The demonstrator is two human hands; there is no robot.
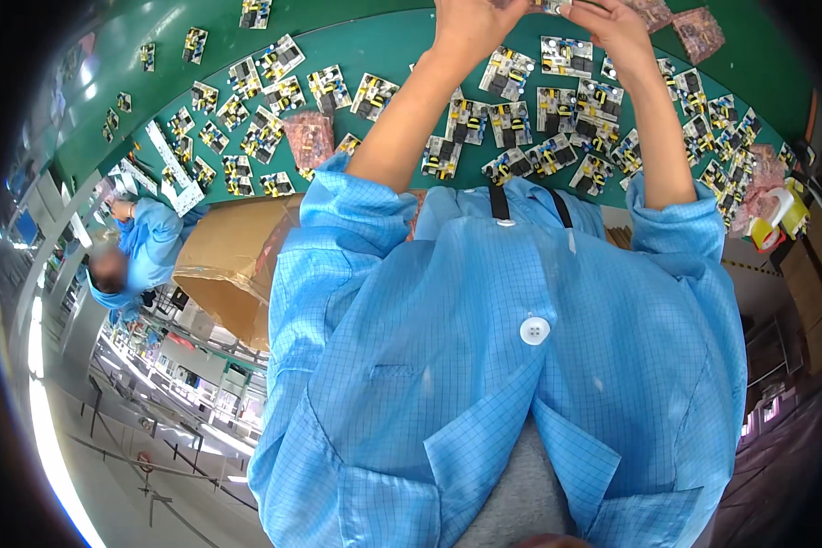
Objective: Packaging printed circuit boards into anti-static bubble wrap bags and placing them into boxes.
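At the top edge of the picture, both arms reach out over a green table point(384, 50). A circuit board point(550, 7) shows between the two hands, partly cut off by the frame's edge. My left hand point(475, 26) has its fingers closed at the board's left side; the fingertips are partly out of view. With thumb and fingers, my right hand point(617, 29) pinches the board's right edge. Below and around the hands lie many similar circuit boards point(508, 73) with yellow and black parts.
Pink bubble-wrap pouches point(309, 140) lie among the boards, with another pouch point(699, 35) at the upper right. A yellow-and-white tape roll point(781, 215) sits at the right edge. A cardboard box point(233, 242) stands at left, near a co-worker in blue point(151, 239).
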